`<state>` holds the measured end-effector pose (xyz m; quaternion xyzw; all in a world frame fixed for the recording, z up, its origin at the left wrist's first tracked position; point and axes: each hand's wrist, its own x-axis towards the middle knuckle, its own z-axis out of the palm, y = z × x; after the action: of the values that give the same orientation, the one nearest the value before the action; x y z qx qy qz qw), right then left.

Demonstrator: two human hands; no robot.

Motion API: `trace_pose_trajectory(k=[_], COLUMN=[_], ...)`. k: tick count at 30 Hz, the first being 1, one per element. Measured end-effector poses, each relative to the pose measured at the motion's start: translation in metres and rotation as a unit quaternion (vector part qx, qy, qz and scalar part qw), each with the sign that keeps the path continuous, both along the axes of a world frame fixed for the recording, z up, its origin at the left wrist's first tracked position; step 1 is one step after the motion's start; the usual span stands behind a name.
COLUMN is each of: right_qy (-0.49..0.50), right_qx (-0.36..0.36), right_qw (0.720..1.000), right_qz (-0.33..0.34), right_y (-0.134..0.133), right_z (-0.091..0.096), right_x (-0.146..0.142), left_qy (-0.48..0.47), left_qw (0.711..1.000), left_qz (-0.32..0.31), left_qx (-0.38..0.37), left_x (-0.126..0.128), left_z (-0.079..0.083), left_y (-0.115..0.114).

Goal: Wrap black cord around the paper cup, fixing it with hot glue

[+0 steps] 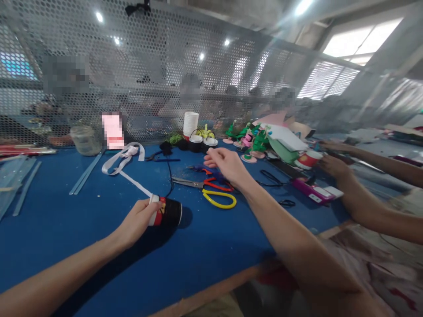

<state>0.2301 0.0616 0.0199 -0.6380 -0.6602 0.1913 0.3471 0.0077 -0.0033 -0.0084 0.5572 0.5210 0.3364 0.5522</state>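
My left hand (pixel 137 218) grips a paper cup (pixel 157 212) lying on its side just above the blue table. Its lower part is wrapped in black cord; the rest is red and white. A strand of black cord (pixel 171 171) runs from the cup back toward a black yarn bundle (pixel 166 147). My right hand (pixel 226 164) hovers over the table with fingers loosely bent and apart, and nothing visible in them. Below it lie scissors (pixel 211 191) with red and yellow handles, beside blue-handled pliers (pixel 206 169).
Stacked white cups (pixel 191 124), two black-wrapped cups (pixel 195 141) and green figures (pixel 257 141) stand at the back. White ribbon (pixel 114 165), a jar (pixel 85 140) and glue sticks (pixel 87 172) lie left. At right, a co-worker's hand (pixel 333 166) holds another cup near a purple box (pixel 312 190).
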Motion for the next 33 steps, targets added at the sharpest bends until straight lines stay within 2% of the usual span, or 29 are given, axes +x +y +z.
trace_pose_trajectory(k=[2, 5, 9, 13, 18, 21, 26, 28, 30, 33], right_qy=[-0.074, -0.131, -0.145, -0.122, -0.026, 0.065, 0.181, 0.243, 0.244, 0.183], right_qx=[-0.035, -0.113, -0.168, -0.18, -0.133, -0.101, -0.108, -0.11, -0.108, -0.123], right_qw=[0.996, 0.983, 0.973, 0.974, 0.99, 0.993, 0.973, 0.948, 0.938, 0.943], right_qz=[-0.044, -0.064, -0.071, -0.065, -0.046, -0.005, 0.098, 0.172, 0.223, 0.249], right_y=[0.018, 0.04, 0.056, 0.056, 0.043, 0.029, -0.005, -0.019, -0.033, -0.048], right_z=[-0.004, -0.019, -0.034, -0.037, -0.031, -0.021, -0.002, 0.003, 0.006, 0.007], right_x=[0.013, 0.022, 0.024, 0.026, 0.028, 0.024, 0.005, -0.003, -0.01, -0.012], left_qy=[0.017, 0.043, 0.071, 0.083, 0.082, 0.091, 0.085, 0.088, 0.095, 0.101], left_qw=[1.0, 0.998, 0.995, 0.994, 0.994, 0.994, 0.995, 0.995, 0.995, 0.994], left_qz=[-0.007, -0.028, -0.045, -0.044, -0.057, -0.049, -0.027, -0.014, 0.004, 0.02], left_qx=[0.012, 0.023, 0.056, 0.061, 0.048, 0.046, 0.045, 0.041, 0.037, 0.033], left_x=[0.0, -0.001, -0.003, -0.004, -0.004, -0.004, -0.004, -0.005, -0.005, -0.005], left_z=[0.001, 0.001, -0.001, -0.001, 0.001, 0.002, 0.002, 0.002, 0.004, 0.006], left_y=[0.0, 0.0, 0.0, 0.001, -0.001, -0.001, 0.004, 0.006, 0.007, 0.008])
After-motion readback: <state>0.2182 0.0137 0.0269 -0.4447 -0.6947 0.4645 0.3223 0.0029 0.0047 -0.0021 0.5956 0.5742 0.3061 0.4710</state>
